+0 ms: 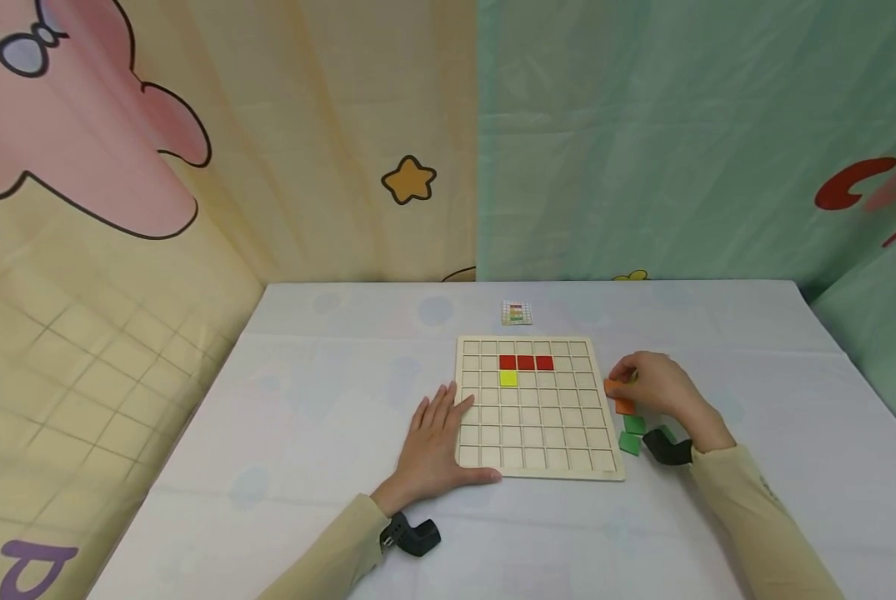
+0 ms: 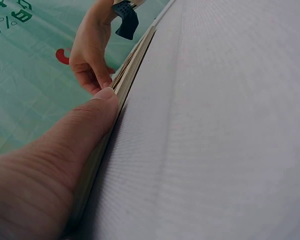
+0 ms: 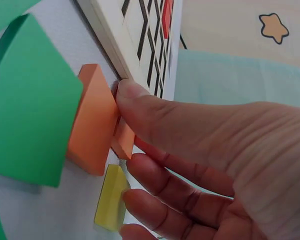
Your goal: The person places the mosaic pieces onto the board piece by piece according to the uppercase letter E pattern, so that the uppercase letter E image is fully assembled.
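Note:
A pale wooden grid board (image 1: 568, 433) lies on the table with red tiles (image 1: 526, 362) in a row and a yellow tile (image 1: 508, 378) beneath the leftmost one. My left hand (image 1: 436, 446) rests spread at the board's lower left corner, fingers over its left edge and thumb (image 2: 97, 107) along the near edge. Right of the board, my right hand (image 1: 661, 387) pinches an orange square tile (image 3: 124, 140) between thumb and finger. Another orange tile (image 3: 94, 122) lies beside it, and a loose yellow tile (image 3: 110, 197) is by the other fingertips.
Several green tiles (image 1: 633, 425) lie near the right wrist, partly hidden by the black wrist camera (image 1: 667, 447). A small printed pattern card (image 1: 517, 313) is behind the board. Patterned curtains (image 1: 643, 142) hang at the table's far edge.

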### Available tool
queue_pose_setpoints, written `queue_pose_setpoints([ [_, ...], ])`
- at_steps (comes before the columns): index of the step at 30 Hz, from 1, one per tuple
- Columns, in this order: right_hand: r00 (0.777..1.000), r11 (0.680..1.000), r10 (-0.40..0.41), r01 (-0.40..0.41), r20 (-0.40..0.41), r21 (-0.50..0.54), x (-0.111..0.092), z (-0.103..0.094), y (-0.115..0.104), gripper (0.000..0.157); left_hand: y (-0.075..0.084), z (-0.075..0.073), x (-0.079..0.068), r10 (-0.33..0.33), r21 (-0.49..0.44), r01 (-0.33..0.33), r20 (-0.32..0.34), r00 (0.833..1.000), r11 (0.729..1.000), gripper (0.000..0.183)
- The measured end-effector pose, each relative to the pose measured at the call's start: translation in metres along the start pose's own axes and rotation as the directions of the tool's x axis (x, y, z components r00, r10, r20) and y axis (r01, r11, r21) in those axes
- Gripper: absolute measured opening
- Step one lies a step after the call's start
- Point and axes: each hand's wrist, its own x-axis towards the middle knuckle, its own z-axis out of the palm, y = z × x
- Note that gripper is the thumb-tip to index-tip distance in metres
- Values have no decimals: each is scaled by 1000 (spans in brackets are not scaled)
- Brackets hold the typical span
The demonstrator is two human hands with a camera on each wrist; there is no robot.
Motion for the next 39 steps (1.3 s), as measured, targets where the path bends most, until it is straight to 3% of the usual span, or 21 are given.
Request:
queue_pose_setpoints([
  [9, 999, 995, -41, 42, -7, 86, 0, 4, 1, 14, -1, 0, -3, -11, -11, 11, -1, 1000, 1000, 110],
  [17, 989, 988, -94, 106, -117, 109, 0, 8, -5, 9, -2, 0, -5, -14, -2, 14, -2, 1000, 1000, 110],
  [23, 976, 971, -117, 151, -184, 184, -1, 15, -26, 9, -2, 0, -4, -4, 0, 4, -9, 1000, 1000, 110],
  [33, 975, 902, -215, 221, -58, 371, 15, 48, -70, 11, -2, 0, -1, -1, 18, 1, -9, 1000, 1000, 111],
  [39, 970, 907, -240, 235, -29, 349, 25, 65, -87, 7, -1, 1, 0, 4, 16, -4, -5, 1000, 1000, 111],
])
